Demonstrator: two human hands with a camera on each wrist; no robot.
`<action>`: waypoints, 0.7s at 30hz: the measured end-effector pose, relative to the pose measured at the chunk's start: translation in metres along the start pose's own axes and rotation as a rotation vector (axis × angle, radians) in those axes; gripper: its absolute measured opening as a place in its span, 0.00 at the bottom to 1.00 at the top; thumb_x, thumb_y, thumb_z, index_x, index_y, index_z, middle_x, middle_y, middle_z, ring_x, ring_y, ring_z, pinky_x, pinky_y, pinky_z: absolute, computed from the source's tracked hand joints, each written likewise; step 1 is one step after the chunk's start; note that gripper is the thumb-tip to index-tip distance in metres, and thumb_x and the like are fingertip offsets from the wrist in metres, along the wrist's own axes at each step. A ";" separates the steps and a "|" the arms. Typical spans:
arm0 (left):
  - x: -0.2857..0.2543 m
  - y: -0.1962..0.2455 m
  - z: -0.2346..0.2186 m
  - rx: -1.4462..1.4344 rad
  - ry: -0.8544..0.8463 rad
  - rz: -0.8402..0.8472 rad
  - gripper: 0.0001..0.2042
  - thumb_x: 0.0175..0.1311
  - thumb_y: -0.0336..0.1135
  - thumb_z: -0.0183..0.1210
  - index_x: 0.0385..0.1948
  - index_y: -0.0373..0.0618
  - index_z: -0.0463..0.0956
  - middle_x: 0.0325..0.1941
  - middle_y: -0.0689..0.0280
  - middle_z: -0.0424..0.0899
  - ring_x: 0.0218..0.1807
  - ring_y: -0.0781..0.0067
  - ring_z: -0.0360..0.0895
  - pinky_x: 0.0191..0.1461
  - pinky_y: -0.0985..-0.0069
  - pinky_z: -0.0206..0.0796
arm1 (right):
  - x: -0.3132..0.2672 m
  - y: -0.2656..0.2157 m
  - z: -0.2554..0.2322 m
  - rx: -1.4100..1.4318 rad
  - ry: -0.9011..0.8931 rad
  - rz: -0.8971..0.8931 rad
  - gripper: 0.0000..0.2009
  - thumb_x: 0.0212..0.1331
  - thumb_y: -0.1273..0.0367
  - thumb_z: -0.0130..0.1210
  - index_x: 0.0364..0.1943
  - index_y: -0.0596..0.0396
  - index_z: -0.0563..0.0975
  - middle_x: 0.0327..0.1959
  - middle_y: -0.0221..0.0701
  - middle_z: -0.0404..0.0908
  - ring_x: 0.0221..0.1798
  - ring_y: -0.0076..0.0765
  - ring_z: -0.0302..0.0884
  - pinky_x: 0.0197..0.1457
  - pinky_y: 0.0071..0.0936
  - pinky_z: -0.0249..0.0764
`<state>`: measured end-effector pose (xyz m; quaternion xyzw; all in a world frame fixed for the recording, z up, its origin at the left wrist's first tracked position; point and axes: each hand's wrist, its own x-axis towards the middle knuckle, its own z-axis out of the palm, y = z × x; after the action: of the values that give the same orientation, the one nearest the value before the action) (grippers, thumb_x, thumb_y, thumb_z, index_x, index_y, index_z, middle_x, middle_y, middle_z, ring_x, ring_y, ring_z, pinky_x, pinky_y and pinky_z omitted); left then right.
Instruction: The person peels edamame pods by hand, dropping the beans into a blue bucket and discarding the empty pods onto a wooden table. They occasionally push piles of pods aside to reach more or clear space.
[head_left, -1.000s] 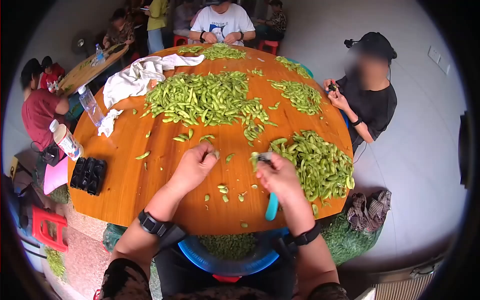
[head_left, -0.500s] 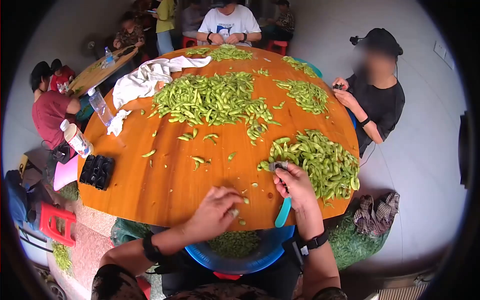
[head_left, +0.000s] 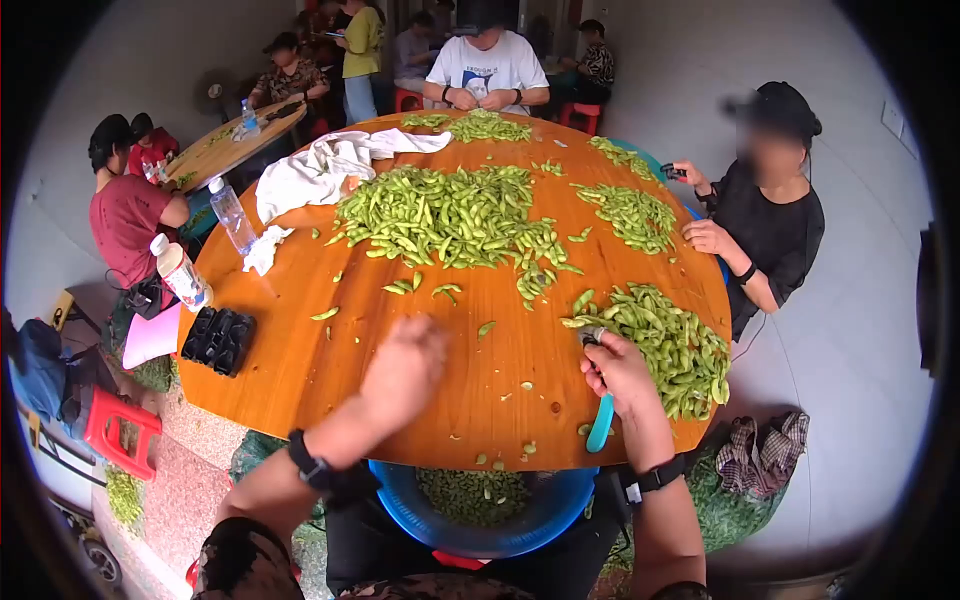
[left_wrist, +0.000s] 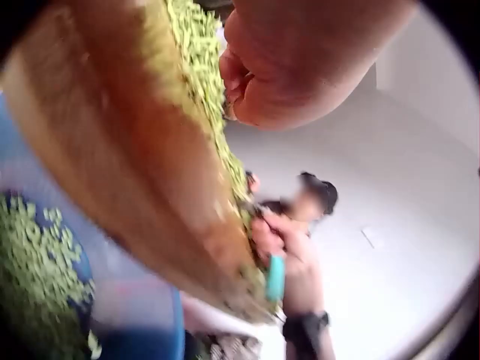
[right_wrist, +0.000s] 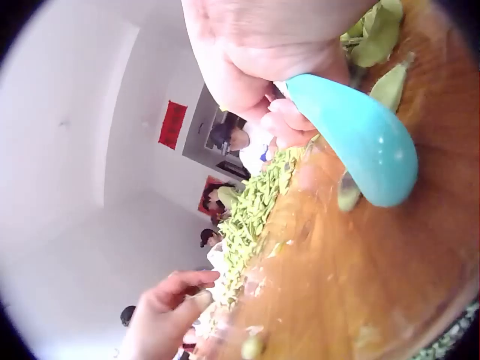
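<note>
My right hand [head_left: 622,374] grips a small tool with a turquoise handle [head_left: 600,424] and a dark and metal head, at the left edge of a pile of green soybean pods [head_left: 680,345]. The right wrist view shows the rounded handle end poking out below the palm, above the wood. My left hand [head_left: 404,365], blurred, hovers over the table left of centre. Its fingers are loosely bent, with thumb and forefinger apart in the right wrist view. A blue basin [head_left: 548,532] of shelled beans [left_wrist: 37,259] sits under the table's front edge.
A large pod heap [head_left: 440,215] covers the table's middle. At left stand a black tray [head_left: 218,340], two bottles and a white cloth [head_left: 330,165]. Stray pods and beans dot the wood [head_left: 300,390]. Other people sit around the tables.
My left hand has swung from the table's front edge forward and to the left. My right hand keeps the tool beside the right pile. The person at right has parted their hands.
</note>
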<state>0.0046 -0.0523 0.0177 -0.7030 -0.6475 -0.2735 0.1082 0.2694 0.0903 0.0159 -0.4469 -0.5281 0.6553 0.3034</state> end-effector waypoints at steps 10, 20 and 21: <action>0.012 -0.016 0.004 -0.171 -0.100 -0.107 0.09 0.54 0.20 0.55 0.36 0.41 0.78 0.33 0.56 0.77 0.30 0.53 0.77 0.37 0.66 0.71 | -0.033 -0.010 0.059 -0.093 -0.262 -0.070 0.07 0.65 0.71 0.48 0.42 0.58 0.74 0.23 0.25 0.73 0.17 0.14 0.64 0.18 0.15 0.60; 0.017 0.017 0.039 -1.003 -0.233 -0.328 0.13 0.65 0.20 0.49 0.50 0.38 0.75 0.35 0.67 0.77 0.30 0.80 0.78 0.35 0.81 0.72 | -0.027 0.002 0.085 -0.043 -0.271 -0.028 0.05 0.65 0.71 0.48 0.36 0.57 0.73 0.23 0.24 0.73 0.18 0.15 0.65 0.19 0.15 0.62; 0.018 0.018 0.038 -0.998 -0.233 -0.329 0.13 0.64 0.19 0.50 0.50 0.37 0.75 0.35 0.67 0.77 0.32 0.80 0.78 0.37 0.82 0.73 | -0.026 0.004 0.086 -0.033 -0.271 -0.041 0.05 0.65 0.71 0.48 0.36 0.57 0.73 0.23 0.24 0.72 0.18 0.15 0.64 0.19 0.15 0.62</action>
<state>0.0313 -0.0205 -0.0010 -0.5840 -0.5481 -0.4816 -0.3557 0.2027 0.0304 0.0224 -0.3484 -0.5841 0.6943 0.2354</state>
